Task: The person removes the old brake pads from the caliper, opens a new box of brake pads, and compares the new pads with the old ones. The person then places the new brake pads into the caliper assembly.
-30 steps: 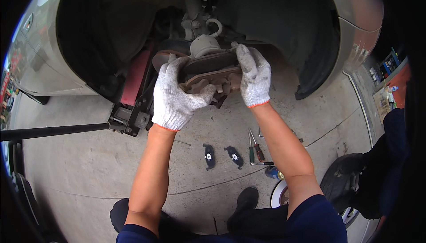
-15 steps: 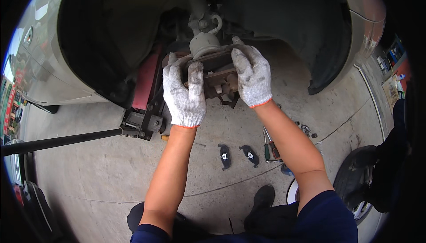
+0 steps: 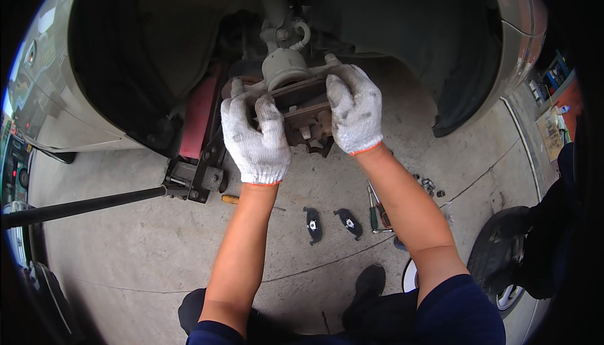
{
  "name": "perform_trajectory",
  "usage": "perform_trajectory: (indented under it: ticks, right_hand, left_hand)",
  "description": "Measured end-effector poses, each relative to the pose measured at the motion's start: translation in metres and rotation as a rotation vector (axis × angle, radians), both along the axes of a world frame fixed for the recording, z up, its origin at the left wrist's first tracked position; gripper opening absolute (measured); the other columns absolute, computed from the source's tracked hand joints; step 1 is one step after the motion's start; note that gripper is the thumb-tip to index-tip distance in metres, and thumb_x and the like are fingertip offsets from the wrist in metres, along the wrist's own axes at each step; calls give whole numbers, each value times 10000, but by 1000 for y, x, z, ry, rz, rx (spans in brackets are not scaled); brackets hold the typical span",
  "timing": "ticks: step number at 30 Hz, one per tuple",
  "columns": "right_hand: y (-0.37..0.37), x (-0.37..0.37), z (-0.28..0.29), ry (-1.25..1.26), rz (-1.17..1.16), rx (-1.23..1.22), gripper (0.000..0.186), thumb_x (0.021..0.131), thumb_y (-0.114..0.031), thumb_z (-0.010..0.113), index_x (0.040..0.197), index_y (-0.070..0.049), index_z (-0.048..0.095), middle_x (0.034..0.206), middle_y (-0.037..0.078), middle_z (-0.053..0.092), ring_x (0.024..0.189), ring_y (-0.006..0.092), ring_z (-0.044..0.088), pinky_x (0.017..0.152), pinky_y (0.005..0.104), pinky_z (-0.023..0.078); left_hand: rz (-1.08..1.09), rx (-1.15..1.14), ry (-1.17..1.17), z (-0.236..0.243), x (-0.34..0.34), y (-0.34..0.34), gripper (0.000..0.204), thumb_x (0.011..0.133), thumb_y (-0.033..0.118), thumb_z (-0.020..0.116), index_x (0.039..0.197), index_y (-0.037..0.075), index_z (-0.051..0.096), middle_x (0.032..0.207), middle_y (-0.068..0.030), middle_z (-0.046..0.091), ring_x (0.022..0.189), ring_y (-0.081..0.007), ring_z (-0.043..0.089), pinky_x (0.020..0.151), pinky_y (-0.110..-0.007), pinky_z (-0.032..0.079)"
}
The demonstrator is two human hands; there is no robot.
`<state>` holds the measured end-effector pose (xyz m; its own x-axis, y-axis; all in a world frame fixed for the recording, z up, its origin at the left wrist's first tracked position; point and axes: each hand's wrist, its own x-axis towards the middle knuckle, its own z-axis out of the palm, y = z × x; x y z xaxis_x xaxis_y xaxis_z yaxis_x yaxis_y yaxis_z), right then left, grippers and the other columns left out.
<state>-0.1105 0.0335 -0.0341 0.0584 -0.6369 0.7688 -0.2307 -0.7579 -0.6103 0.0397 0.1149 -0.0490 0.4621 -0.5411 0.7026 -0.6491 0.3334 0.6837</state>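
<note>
Both hands wear white knitted gloves with orange cuffs and grip a brake caliper (image 3: 286, 68) inside a car's wheel well. My left hand (image 3: 255, 134) is closed round its left end, thumb at the end of a dark flat bar, apparently a brake pad (image 3: 301, 95). At the other end, my right hand (image 3: 357, 109) is closed the same way, fingers reaching behind and thumb in front. Below the bar is a rusty bracket (image 3: 308, 132). The gloves hide both ends of the caliper. Two brake pads (image 3: 313, 225) lie apart on the floor beneath.
A red floor jack (image 3: 200, 118) stands left of the caliper, its long black handle (image 3: 88, 206) reaching left. A screwdriver (image 3: 230, 199), hand tools (image 3: 374, 216) and loose metal parts (image 3: 428, 184) lie on the concrete. At right, a person's dark-clothed leg (image 3: 538, 244) is beside a wheel (image 3: 500, 250).
The view has shifted slightly, and the caliper appears a little lower. My left hand has tilted, its fingers leaning further left. Both hands keep their grip.
</note>
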Motion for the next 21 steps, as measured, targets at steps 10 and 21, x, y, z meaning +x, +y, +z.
perform_trajectory:
  ticks: [10, 21]
  right_hand:
    - [11, -1, -2, 29, -44, 26, 159, 958, -92, 610, 894, 50, 640, 783, 186, 589, 705, 336, 582, 667, 401, 481]
    - [-5, -45, 38, 37, 538, 780, 408, 948, -305, 759, 1191, 22, 746, 1090, 105, 759, 1053, 168, 684, 962, 331, 532]
  left_hand:
    - [-46, -101, 139, -7, -8, -4, 180, 1001, 113, 617, 1078, -47, 648, 1022, -162, 663, 954, -268, 634, 929, -377, 504]
    - [-114, -82, 245, -8, -7, 0, 260, 1017, 176, 642, 1107, -66, 611, 1183, -246, 665, 1294, -344, 578, 1137, -414, 389]
